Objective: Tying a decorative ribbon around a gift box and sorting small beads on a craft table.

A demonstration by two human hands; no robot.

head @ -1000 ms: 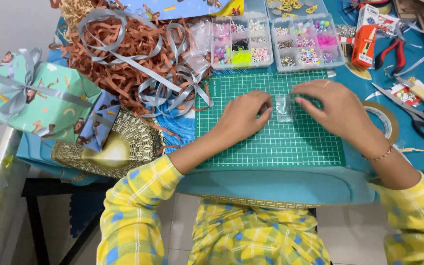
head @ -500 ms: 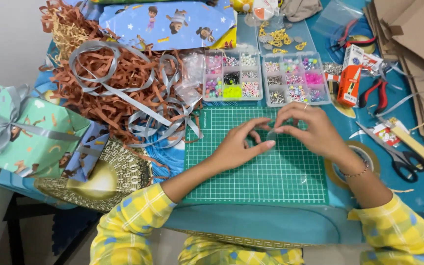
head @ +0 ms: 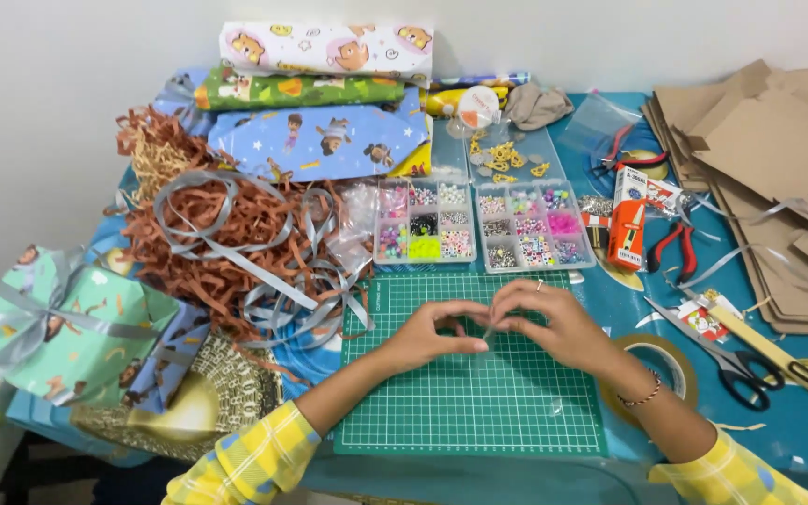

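Head view: both hands' fingers (head: 479, 344) pinch small clear bag (head: 486, 334); orange box (head: 627, 230) right.

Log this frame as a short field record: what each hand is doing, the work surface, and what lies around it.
left hand: fingertips pinching a small clear plastic bag, above the mat
right hand: pinching the same bag from the other side; ring and bracelet worn
surface: green cutting mat on a blue table
behind mat: two clear bead organisers
left of mat: brown paper shred with grey ribbon, wrapped gift box
right of mat: tape roll, scissors, red pliers, cardboard stack
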